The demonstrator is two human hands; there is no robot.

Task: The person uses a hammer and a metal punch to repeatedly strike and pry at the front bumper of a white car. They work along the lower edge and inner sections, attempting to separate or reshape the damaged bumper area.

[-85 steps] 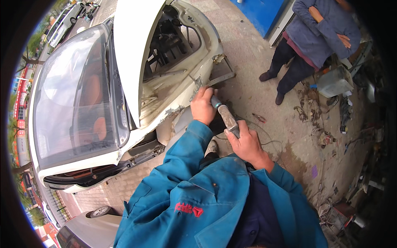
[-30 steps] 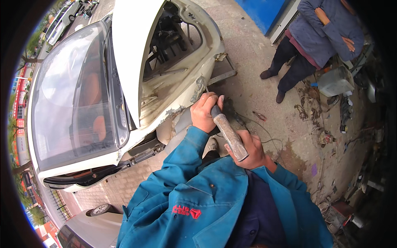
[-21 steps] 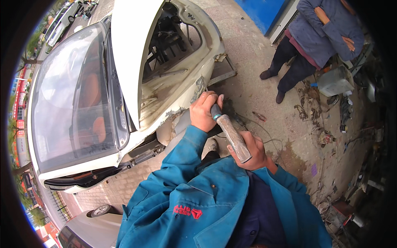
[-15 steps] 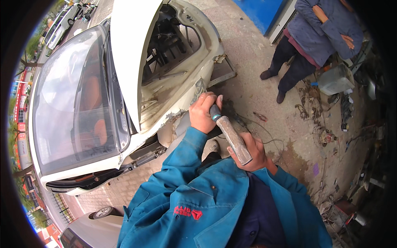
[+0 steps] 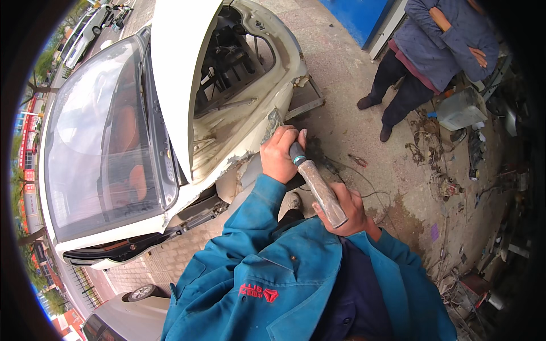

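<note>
A dusty grey-brown cylindrical tool (image 5: 320, 190) with a dark neck and a thin blue ring slants between my hands. My left hand (image 5: 278, 156) is closed at its dark upper end, against the torn edge of a white car's front body panel (image 5: 242, 145). Around the lower end, my right hand (image 5: 348, 209) is wrapped, close to my jacket. What lies under my left fingers is hidden, so the tool's working end cannot be made out. A grey, rough patch (image 5: 275, 119) of the panel shows just beyond my left knuckles.
The raised white hood (image 5: 176, 68) stands left of the open engine bay (image 5: 230, 62). A person (image 5: 438, 51) with folded arms stands at the far right. A thin cable (image 5: 372, 194) crosses the ground; a clear plastic container (image 5: 462, 108) and scattered parts lie along the right.
</note>
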